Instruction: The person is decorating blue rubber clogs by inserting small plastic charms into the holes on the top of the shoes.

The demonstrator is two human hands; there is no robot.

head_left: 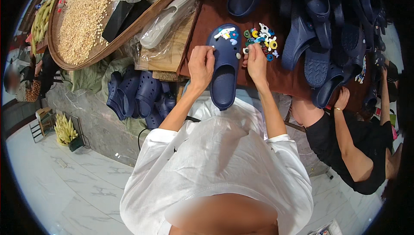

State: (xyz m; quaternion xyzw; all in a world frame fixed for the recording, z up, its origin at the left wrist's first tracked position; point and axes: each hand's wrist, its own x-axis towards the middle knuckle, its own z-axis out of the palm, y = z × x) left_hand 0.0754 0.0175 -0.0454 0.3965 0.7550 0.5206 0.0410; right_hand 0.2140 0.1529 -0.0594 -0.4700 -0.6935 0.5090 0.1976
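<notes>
I see a navy blue clog (224, 69) lying flat, sole down, on the brown table, toe away from me, colourful charms (227, 33) already studding its perforated upper.

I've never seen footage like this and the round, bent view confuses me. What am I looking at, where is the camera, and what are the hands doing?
There is no machine here: a person works with two bare hands. The single picture comes from a wide fisheye camera worn on that person's head, looking down, so the white-sleeved arms rise from the lower edge and straight lines bend near the rim.

The left hand rests on the left side of a navy blue clog lying on a brown table. The right hand touches the clog's right edge, its fingers apparently pinching a small piece. Beside it lies a pile of small colourful charms; a few already sit on the clog. More navy clogs are heaped to the right, and a shallow round basket of grain stands at the left. Another person's hand reaches in at the right.
</notes>
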